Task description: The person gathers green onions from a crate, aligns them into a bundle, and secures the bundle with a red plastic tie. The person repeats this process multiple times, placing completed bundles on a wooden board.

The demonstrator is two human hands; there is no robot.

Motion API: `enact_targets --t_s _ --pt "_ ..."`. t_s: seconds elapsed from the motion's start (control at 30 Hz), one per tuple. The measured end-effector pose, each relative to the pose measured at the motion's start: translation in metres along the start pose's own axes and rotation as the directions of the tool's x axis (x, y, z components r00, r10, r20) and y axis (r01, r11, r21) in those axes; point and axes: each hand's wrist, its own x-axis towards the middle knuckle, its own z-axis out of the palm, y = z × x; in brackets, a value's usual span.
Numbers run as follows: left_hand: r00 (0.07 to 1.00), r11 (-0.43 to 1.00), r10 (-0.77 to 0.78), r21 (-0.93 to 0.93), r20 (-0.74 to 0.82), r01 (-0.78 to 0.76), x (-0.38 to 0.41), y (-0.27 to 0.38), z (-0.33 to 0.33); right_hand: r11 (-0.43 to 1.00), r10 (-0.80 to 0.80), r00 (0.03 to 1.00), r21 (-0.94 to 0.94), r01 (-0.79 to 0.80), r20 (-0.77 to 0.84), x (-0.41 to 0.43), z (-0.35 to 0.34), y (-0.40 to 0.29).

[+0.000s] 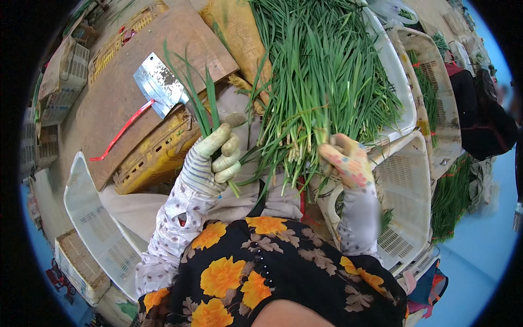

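My left hand, in a pale knit glove with a striped cuff, is closed around a small bunch of garlic chives. Their leaves point up and away, and the stem ends show below the fist. A large heap of garlic chives lies before me, stem ends towards my body. At its near edge, my right hand, in a flower-patterned glove, pinches some chive stalks; these are slightly blurred. Part of the right fingers is hidden among the stems.
A cleaver and a red strip lie on a brown board over a yellow crate. White plastic crates stand left and right. Tied chive bundles lie further right. A yellow sack is beside the heap.
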Motion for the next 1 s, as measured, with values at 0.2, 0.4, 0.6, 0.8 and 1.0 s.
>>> enact_targets --t_s 0.2,0.4,0.6,0.8,1.0 --pt "0.998 0.998 -0.06 0.035 -0.032 0.061 0.01 -0.011 0.014 0.982 -0.114 0.991 -0.162 0.101 -0.072 -0.003 -0.006 0.026" --pt "0.975 0.967 -0.223 0.129 0.019 0.219 0.035 -0.031 0.03 0.986 -0.165 0.964 -0.072 0.153 -0.211 -0.033 0.006 -0.006" --pt "0.988 0.935 -0.146 0.32 -0.052 0.155 0.034 -0.035 0.055 0.969 -0.177 0.98 0.189 0.157 0.093 -0.063 0.038 -0.001" --pt "0.994 0.848 -0.065 0.52 -0.09 0.103 0.034 -0.025 0.049 0.957 -0.154 0.981 0.263 0.12 0.115 -0.034 0.062 0.001" --pt "0.991 0.844 0.063 0.536 -0.114 0.008 0.021 -0.009 0.037 0.908 -0.194 0.969 0.401 0.119 0.153 -0.017 0.077 0.006"
